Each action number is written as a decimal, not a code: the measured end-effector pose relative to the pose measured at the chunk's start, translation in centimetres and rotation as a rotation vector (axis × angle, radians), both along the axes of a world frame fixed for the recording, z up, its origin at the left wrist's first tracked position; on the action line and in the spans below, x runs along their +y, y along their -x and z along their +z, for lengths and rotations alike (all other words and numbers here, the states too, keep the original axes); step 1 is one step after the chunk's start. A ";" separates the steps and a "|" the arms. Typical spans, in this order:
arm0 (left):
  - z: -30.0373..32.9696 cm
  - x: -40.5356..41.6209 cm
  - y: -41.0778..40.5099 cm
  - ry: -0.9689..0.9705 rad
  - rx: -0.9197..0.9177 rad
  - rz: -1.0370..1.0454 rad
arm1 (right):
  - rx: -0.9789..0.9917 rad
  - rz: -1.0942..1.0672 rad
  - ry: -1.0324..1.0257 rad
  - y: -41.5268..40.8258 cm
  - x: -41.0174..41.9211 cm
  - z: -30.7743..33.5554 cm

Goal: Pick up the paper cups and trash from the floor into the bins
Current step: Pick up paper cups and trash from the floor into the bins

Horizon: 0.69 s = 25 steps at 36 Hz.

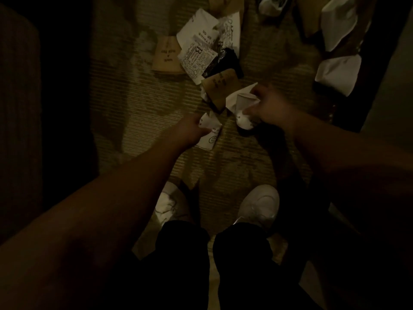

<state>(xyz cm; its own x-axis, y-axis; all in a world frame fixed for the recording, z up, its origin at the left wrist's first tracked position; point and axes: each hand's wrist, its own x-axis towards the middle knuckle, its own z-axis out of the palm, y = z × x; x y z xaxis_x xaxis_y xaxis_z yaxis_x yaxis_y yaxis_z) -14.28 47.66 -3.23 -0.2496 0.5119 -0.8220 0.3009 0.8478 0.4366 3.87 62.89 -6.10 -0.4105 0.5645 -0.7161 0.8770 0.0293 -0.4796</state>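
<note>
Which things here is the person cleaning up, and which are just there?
Being cleaned up:
- white paper cup, held by the right hand
- flattened white cup, pinched by the left hand
- pile of crushed cups and wrappers on the floor

Just there:
- carpet
- white shoes
- dark furniture at the left

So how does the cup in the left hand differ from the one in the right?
The left hand pinches a flattened cup, pressed flat with a drawn smiley face and small print showing. The right hand grips a crumpled cup that keeps some of its round shape, its open rim visible. The flattened cup sits lower and nearer the shoes; the crumpled cup is beside the pile of litter. Both are white paper with dark print.
</note>
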 end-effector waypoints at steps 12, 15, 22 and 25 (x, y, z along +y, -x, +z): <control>2.5 2.2 0.8 -0.155 -0.205 0.431 | -0.146 -0.052 0.013 0.0 -1.2 0.8; 2.1 3.9 0.2 -0.153 -0.171 0.423 | -0.103 -0.100 0.084 0.1 -1.6 0.9; 1.4 6.9 -1.2 -0.181 -0.081 0.441 | -0.097 -0.201 0.116 0.0 -2.0 1.1; 1.1 7.9 -1.7 -0.164 -0.066 0.458 | -0.082 -0.261 0.150 -0.5 -2.1 1.3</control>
